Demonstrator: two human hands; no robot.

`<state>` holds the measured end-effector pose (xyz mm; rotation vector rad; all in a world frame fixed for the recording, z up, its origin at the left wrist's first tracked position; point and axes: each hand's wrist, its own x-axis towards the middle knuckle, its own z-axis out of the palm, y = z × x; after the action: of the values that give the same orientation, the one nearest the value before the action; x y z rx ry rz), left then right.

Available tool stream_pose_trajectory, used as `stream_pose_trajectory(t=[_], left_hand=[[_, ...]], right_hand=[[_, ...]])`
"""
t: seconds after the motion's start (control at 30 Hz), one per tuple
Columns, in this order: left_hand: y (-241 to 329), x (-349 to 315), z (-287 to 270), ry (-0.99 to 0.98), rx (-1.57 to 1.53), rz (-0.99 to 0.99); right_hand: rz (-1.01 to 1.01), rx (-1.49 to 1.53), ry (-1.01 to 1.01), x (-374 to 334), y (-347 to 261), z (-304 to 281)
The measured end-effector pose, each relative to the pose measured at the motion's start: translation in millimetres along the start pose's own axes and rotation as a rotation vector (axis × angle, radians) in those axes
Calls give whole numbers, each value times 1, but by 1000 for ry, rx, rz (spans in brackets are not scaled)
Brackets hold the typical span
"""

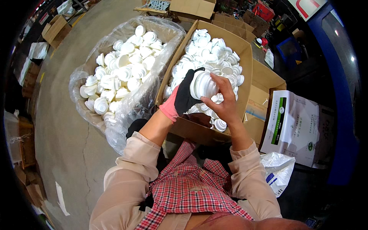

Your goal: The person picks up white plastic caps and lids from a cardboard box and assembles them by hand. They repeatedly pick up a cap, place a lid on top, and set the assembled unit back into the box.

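Observation:
Above a cardboard box, I hold a round white ribbed plastic part between both hands. My left hand, in a black glove with a pink cuff, is closed round the part's left side. The bare fingers and thumb of my right hand are curved onto its right side. Many similar white parts fill the box below. To the left, a clear plastic liner surrounds a second heap of white ribbed parts. Some parts in the box are hidden behind my hands.
At the right stand a white printed carton and a lower cardboard box. A crumpled white bag lies near my right elbow. Blue machinery rises at the far right. More cardboard sits beyond the boxes.

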<state>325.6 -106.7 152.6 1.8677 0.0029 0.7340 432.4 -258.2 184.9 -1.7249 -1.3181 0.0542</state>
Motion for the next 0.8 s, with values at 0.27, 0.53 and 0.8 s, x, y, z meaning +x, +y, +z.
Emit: stream_pose_trajectory(t=[0.27, 0.53, 0.8], left_hand=[[-8, 0, 3, -59, -41, 9], [-2, -1, 2, -71, -134, -59], [-4, -2, 5, -15, -653, -364]], right_hand=[[-53, -57, 61, -2, 4, 3], [-13, -62, 34, -3, 3, 3], [-16, -73, 22, -3, 4, 8]])
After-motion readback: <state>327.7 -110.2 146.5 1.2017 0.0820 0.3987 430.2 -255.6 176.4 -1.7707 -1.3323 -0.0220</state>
